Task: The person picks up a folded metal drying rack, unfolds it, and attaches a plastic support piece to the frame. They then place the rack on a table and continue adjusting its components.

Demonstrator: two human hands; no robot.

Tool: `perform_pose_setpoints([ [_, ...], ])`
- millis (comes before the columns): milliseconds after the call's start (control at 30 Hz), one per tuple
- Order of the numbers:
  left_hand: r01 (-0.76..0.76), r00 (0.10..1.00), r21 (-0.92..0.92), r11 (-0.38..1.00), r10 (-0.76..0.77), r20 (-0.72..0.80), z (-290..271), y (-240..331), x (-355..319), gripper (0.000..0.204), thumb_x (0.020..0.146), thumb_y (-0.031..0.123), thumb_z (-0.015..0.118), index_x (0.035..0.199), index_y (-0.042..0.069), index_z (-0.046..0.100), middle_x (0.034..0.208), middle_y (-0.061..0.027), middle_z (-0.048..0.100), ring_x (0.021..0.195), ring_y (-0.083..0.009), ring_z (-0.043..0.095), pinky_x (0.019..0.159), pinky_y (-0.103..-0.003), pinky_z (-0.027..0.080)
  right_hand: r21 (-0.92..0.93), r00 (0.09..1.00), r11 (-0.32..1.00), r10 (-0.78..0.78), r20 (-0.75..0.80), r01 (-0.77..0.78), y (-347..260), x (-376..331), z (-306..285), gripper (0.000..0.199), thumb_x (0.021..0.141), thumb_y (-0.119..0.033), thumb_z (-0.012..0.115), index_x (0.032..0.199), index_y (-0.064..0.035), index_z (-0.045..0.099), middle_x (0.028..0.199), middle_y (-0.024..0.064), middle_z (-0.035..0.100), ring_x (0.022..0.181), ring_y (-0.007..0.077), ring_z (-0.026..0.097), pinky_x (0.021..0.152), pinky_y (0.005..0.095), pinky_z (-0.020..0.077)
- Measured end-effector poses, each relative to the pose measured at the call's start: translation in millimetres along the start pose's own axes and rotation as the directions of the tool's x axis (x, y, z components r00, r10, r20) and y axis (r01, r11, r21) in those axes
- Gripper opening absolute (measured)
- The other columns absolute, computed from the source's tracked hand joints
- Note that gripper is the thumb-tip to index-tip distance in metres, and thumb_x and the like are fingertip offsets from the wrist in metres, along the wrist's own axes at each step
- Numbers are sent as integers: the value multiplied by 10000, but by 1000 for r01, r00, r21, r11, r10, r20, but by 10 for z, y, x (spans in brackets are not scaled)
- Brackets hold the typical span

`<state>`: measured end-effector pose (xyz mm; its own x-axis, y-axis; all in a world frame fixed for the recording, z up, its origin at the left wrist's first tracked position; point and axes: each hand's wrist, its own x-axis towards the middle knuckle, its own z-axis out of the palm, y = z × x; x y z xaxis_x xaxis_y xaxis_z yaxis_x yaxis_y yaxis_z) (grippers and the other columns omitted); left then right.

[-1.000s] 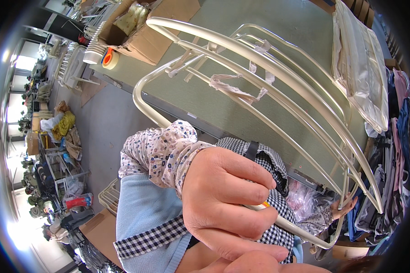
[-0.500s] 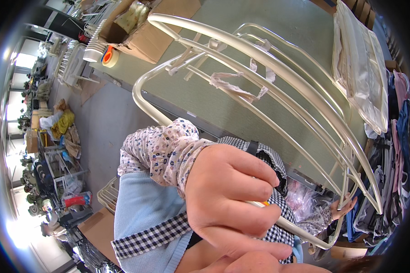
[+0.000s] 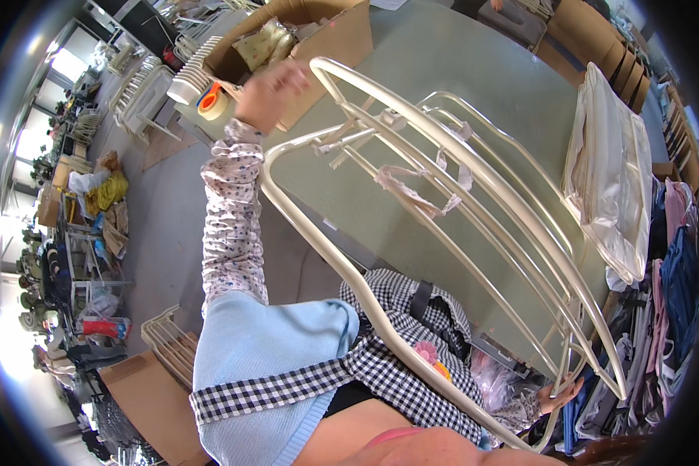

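Observation:
A cream-coloured tubular metal frame (image 3: pixel 466 144) stands tilted across the table, with several long parallel rails. White wrapping strips (image 3: pixel 412 194) hang torn around some inner rails. At the frame's near right end, my right hand (image 3: pixel 561 394) is closed around the tubes, its fingers partly behind them. My left hand (image 3: pixel 272 93) is stretched out at the far left, off the frame, in front of an open cardboard box (image 3: pixel 338 35). Motion blurs its fingers, so whether it holds anything cannot be told. Close by that hand lies a tape roll (image 3: pixel 212 105) with orange and blue parts.
A greenish table (image 3: pixel 512 93) lies beneath the frame. Plastic-wrapped cream panels (image 3: pixel 610 179) stand at its right side, beside hanging dark and pink fabrics (image 3: pixel 672 272). Brown cartons (image 3: pixel 590 35) are at the far right. White stacked frames (image 3: pixel 190 74) stand at the left.
My left hand has swung from close in front of my chest out to the far left, beside the cardboard box. The view has shifted; my right hand keeps its hold on the frame.

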<state>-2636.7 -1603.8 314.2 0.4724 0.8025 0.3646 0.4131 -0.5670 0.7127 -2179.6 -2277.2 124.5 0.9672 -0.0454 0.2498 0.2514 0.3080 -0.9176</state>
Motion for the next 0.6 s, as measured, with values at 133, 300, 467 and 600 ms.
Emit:
perform_pose_setpoints([
  [133, 112, 818, 27, 993, -108, 565, 290, -199, -144, 310, 970, 218, 516, 1186, 3, 573, 954, -29, 658, 884, -95, 599, 794, -243, 489, -277, 886, 856, -355, 297, 436, -70, -79, -16, 518, 936, -236, 548, 1383, -24, 395, 1127, 209, 588, 980, 263, 579, 907, 359, 459],
  [300, 27, 815, 209, 977, -143, 562, 322, -235, -241, 268, 959, 178, 508, 1150, 14, 601, 928, -53, 671, 858, -110, 626, 770, -255, 498, -285, 656, 611, -553, 515, 739, -30, 35, 69, 550, 893, -232, 563, 1365, 0, 404, 1017, 138, 572, 938, 239, 560, 886, 352, 428],
  [467, 19, 836, 302, 953, -181, 518, 310, -30, -202, 283, 953, 217, 489, 1086, 7, 625, 905, -81, 694, 852, -164, 670, 791, -286, 507, -89, 983, 980, -174, 55, 178, 41, -158, 122, 543, 896, -243, 558, 1357, 3, 412, 1024, 130, 563, 935, 229, 553, 877, 344, 422],
  [600, 78, 839, 322, 944, -236, 491, 334, -22, -192, 291, 952, 229, 468, 1053, 12, 633, 893, -71, 701, 848, -163, 677, 796, -286, 507, -90, 991, 987, -130, 22, 131, 61, -186, 171, 538, 898, -252, 553, 1351, 5, 418, 1029, 124, 555, 933, 221, 546, 871, 338, 418],
])
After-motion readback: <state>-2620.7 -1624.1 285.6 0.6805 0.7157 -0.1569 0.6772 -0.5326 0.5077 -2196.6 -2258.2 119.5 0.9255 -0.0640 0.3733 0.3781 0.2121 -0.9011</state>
